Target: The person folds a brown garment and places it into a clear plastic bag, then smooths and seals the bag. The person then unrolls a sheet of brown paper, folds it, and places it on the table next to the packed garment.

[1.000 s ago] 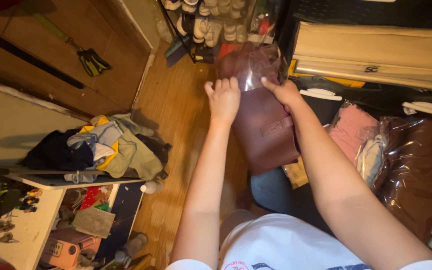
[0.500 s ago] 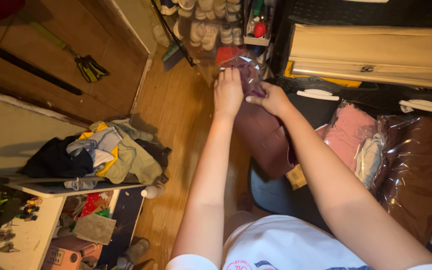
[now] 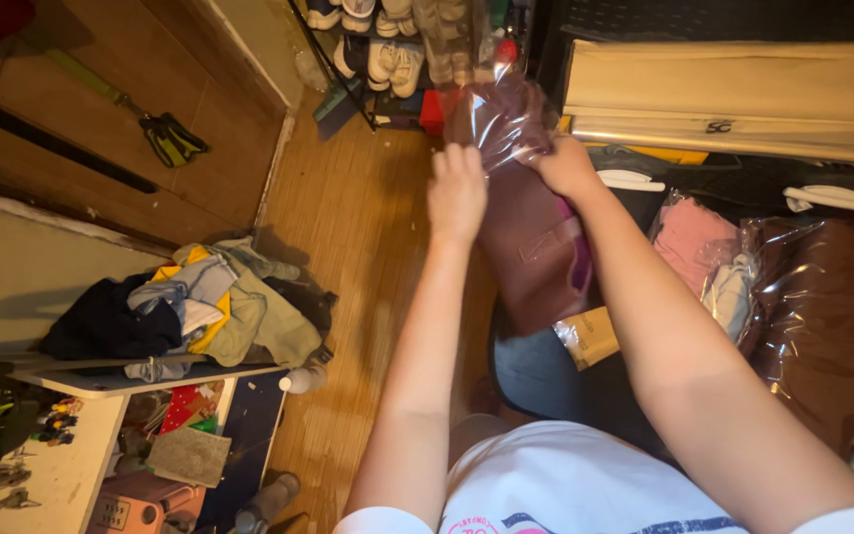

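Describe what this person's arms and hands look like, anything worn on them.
Both arms are bare from the short sleeves down. The left hand and right hand wear no gloves, and no watch or bracelet shows on either wrist. The white T-shirt carries a pink round print and dark blue marks on the chest.

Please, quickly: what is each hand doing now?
Left hand: closed on the clear plastic bag.
Right hand: closed on the same bag.

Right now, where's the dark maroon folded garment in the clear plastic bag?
In the head view, the dark maroon folded garment in its clear plastic bag is upper centre, held between the left hand and right hand, above the wooden floor.
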